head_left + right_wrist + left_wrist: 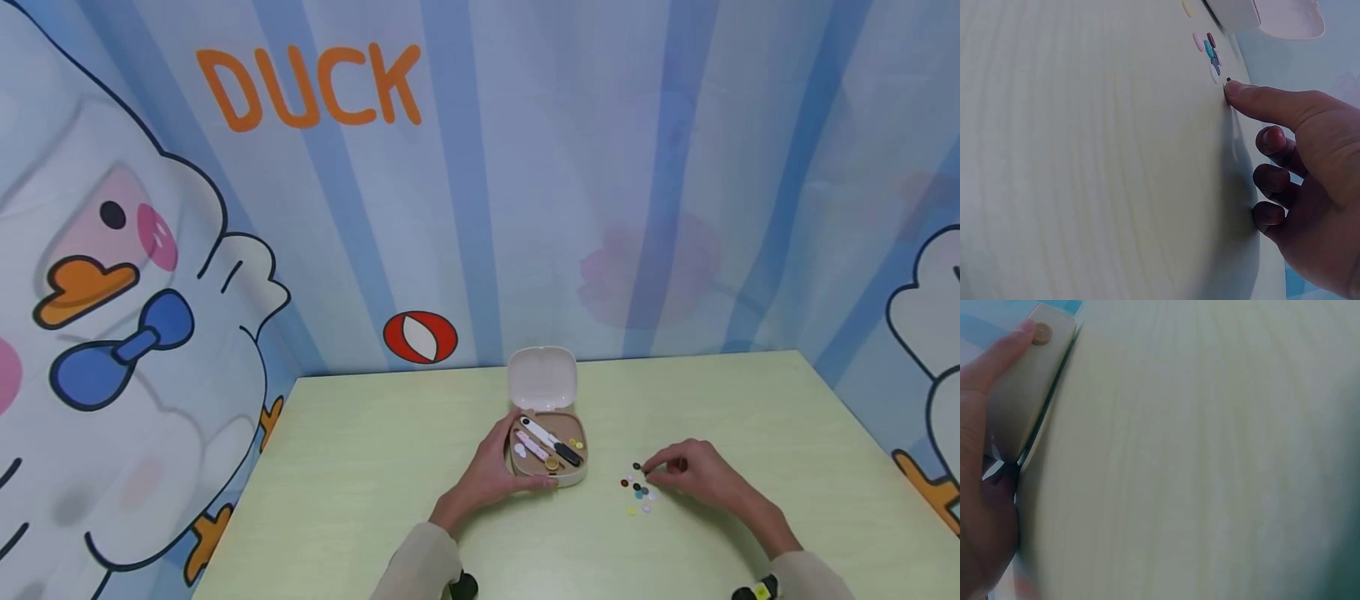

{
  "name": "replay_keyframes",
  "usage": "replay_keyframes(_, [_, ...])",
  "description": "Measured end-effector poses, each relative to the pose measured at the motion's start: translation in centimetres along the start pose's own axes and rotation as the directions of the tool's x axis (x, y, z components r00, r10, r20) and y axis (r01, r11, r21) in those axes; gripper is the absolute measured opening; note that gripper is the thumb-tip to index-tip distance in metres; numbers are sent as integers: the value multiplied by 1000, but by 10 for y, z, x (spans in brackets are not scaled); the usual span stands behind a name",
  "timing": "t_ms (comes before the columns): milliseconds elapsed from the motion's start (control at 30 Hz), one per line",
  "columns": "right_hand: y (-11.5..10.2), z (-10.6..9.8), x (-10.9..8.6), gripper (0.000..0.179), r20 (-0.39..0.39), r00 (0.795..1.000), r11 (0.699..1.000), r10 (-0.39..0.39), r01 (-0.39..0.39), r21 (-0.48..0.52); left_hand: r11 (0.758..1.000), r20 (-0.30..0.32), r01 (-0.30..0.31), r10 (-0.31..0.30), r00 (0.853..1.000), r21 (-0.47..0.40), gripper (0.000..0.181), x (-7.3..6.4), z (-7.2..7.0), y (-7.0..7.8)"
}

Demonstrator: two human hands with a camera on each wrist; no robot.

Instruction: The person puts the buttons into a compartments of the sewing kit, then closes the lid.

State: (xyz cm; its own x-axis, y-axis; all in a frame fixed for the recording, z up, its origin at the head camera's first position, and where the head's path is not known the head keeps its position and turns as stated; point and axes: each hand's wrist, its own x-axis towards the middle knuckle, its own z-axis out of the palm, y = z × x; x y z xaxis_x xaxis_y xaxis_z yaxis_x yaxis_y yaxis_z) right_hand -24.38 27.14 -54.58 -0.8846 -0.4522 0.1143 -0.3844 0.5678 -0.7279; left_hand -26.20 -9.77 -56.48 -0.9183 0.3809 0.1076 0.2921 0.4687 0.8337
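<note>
An open sewing box with a pale lid stands on the table. My left hand grips it, fingers along its left side and thumb across the front wall, beside a round brown clasp. In its tan tray lie a white-and-black tool, a pink tool and several small yellow pieces. Right of the box, my right hand pinches a small dark button between thumb and index finger; its other fingers curl loosely. Several loose buttons lie just left of the fingertips.
The pale wooden table runs back to a blue striped curtain printed with ducks. The raised lid is near the table's back edge. A yellow button lies at the near side of the loose group.
</note>
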Motion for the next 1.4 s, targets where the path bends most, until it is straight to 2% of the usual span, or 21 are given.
replay_keyframes(433, [-8,-3,1,7,10,1000,1000,8,-8,-25,1000,-1,1,-1,1000,12,123,1,0,-1])
replay_keyframes(800, [-8,-4,0,8,8,1000,1000,6,-6,-23,1000,-8,-22,22,1000,8,122,3,2,-6])
replay_keyframes(1133, [-8,-5,2,7,22,1000,1000,12,-12,-14,1000,-8,-18,18,1000,8,123,2,2,-6])
replay_keyframes(1400, [-14,-7,9,10,-6,1000,998,6,-6,-67,1000,-9,-19,19,1000,12,123,3,2,-6])
